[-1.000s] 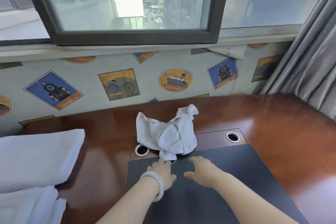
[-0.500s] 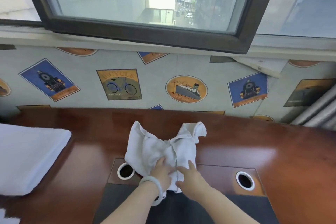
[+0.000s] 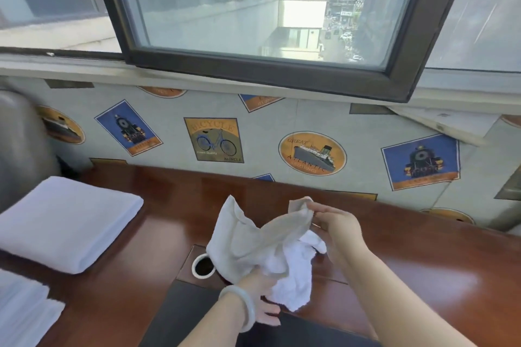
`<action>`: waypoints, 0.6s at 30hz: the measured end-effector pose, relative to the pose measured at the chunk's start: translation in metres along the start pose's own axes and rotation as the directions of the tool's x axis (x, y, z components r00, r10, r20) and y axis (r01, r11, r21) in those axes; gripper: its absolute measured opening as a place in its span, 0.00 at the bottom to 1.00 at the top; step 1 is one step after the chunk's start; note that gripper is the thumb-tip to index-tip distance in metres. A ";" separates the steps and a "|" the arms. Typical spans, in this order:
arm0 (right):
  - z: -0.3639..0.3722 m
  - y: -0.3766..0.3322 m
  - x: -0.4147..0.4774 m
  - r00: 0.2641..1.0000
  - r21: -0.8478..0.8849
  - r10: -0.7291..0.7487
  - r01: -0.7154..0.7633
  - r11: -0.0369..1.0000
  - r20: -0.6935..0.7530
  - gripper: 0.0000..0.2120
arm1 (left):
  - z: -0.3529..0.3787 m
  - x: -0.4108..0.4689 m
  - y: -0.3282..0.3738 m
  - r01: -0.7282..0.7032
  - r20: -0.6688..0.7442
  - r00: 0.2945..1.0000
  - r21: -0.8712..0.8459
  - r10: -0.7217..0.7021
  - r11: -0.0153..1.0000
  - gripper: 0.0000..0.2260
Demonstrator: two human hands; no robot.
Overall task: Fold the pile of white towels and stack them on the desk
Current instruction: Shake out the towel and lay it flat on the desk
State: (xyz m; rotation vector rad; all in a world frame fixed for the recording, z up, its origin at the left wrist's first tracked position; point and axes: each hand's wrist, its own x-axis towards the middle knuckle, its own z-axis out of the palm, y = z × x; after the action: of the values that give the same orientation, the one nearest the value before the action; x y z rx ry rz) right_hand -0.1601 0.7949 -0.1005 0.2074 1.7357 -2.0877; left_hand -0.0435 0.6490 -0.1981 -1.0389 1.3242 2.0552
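Right hand [image 3: 338, 231]: pinches crumpled towel [image 3: 248, 248] corner, 1 o'clock.
Left hand [image 3: 260, 291]: grips crumpled towel's underside, 6 o'clock.
Folded towel [image 3: 64, 222]: on desk [image 3: 408, 262], 9 o'clock.

The person's body shows only as two arms rising from the bottom edge of the frame. The left forearm [image 3: 214, 329] stands at lower centre and the right forearm [image 3: 394, 296] at lower right. Both are bare as far as they are seen. Round the left wrist sits a single bangle [image 3: 252, 313] — thick, smooth and rounded, a milky pale green-white with a soft sheen along its outer curve. The left hand [image 3: 260, 291] and the right hand [image 3: 339, 231] are ungloved.
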 end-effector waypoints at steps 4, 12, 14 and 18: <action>-0.009 -0.055 -0.018 0.990 0.271 -0.103 0.072 0.960 0.100 0.15 | 0.023 -0.007 0.055 -0.440 -0.065 0.893 -0.345 0.446 0.829 0.19; -0.035 -0.012 -0.090 0.965 0.378 0.182 -0.242 0.894 0.187 0.09 | 0.035 -0.057 0.054 -0.386 -0.001 0.857 -0.665 0.516 0.639 0.12; -0.045 0.024 -0.114 0.922 0.336 0.348 -0.386 0.859 0.169 0.14 | 0.024 -0.065 0.028 -0.366 -0.082 0.902 -0.667 0.425 0.649 0.12; -0.068 0.057 -0.152 0.912 0.405 0.390 -0.406 0.819 0.125 0.04 | 0.015 -0.072 -0.035 -0.113 -0.119 0.991 -0.474 0.064 0.873 0.23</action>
State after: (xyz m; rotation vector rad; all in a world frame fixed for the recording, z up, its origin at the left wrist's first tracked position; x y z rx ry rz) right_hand -0.0097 0.8855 -0.1104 0.6023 1.0692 -2.0933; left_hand 0.0198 0.6781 -0.1562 -1.3208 0.9310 2.5056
